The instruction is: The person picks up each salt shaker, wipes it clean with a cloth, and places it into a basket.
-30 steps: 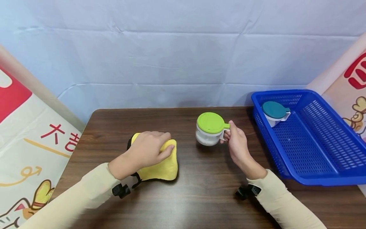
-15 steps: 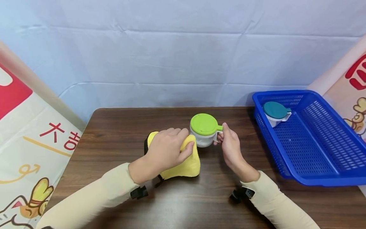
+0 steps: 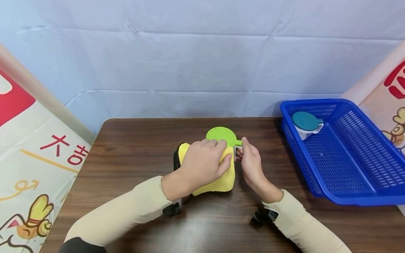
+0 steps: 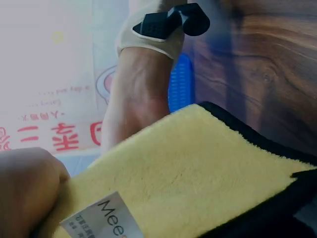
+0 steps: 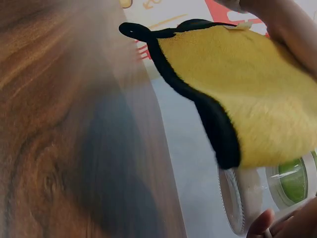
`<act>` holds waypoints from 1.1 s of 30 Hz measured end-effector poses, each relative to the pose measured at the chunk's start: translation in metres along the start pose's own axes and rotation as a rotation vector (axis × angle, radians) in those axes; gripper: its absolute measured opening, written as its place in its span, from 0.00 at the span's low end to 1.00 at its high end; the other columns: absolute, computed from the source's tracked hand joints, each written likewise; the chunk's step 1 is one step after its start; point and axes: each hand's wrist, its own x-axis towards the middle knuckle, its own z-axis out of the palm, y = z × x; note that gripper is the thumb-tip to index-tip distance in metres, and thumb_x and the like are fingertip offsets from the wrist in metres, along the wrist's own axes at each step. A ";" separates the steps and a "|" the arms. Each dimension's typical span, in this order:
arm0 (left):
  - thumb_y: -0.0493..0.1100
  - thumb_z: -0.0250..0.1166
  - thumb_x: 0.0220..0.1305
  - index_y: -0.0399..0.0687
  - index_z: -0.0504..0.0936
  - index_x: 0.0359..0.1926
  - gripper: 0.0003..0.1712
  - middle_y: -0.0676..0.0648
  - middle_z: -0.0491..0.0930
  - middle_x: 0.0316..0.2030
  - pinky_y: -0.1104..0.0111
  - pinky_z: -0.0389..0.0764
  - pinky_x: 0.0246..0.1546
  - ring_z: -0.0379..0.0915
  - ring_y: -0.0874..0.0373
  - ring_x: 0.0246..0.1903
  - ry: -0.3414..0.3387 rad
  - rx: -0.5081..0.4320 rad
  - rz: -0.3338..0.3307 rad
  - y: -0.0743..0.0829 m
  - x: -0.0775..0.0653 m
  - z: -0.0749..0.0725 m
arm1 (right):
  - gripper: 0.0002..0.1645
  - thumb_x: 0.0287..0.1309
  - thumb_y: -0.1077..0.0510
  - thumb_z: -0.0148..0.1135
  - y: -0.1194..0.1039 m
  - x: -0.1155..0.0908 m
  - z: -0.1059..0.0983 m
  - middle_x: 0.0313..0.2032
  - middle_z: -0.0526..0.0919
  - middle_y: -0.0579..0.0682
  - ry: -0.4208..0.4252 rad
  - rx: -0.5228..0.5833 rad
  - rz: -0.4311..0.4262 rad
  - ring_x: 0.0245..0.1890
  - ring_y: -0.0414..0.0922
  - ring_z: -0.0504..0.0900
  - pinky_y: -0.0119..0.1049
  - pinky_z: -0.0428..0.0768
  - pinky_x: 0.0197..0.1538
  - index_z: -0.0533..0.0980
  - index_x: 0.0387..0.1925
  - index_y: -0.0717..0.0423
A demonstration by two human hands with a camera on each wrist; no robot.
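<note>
My left hand [image 3: 204, 163] grips a folded yellow cloth [image 3: 221, 181] with black edging. A white printed label [image 4: 106, 220] shows on the cloth in the left wrist view. With my right hand [image 3: 252, 165] I hold a clear jar by its white handle, the thumb on the tab of its green lid [image 3: 221, 135]. The cloth overlaps the front of the jar in the head view and hides most of its body. From the right wrist, the jar's clear base [image 5: 233, 203] shows below the cloth's corner, lifted off the table.
On the right stands a blue plastic basket [image 3: 319, 175] with perforated walls. Inside its far left corner sits a similar jar with a teal lid [image 3: 305, 121]. The brown wooden table [image 3: 142, 140] ends at a pale cloth backdrop [image 3: 190, 63].
My left hand has carried the yellow cloth rightward, from beside the jar to over its front. My right hand has brought the jar slightly left.
</note>
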 end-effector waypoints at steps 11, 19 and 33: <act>0.53 0.70 0.59 0.51 0.78 0.27 0.14 0.52 0.71 0.16 0.68 0.67 0.17 0.69 0.56 0.17 0.031 0.196 -0.036 0.014 0.010 0.007 | 0.31 0.81 0.49 0.41 -0.001 -0.008 0.005 0.18 0.58 0.43 0.051 -0.022 -0.019 0.24 0.41 0.60 0.33 0.63 0.35 0.56 0.17 0.52; 0.50 0.68 0.60 0.53 0.76 0.23 0.14 0.53 0.69 0.15 0.70 0.66 0.17 0.67 0.58 0.16 0.047 0.313 -0.062 0.021 0.013 0.013 | 0.33 0.82 0.49 0.40 -0.002 -0.015 0.008 0.17 0.56 0.43 0.042 -0.007 -0.041 0.22 0.40 0.57 0.31 0.60 0.32 0.55 0.15 0.53; 0.40 0.62 0.59 0.57 0.72 0.18 0.15 0.54 0.63 0.13 0.71 0.62 0.16 0.63 0.59 0.15 0.089 0.373 -0.058 0.025 0.014 0.014 | 0.32 0.82 0.50 0.38 -0.003 -0.023 0.010 0.16 0.54 0.44 0.032 -0.001 -0.094 0.21 0.40 0.55 0.33 0.59 0.32 0.54 0.16 0.55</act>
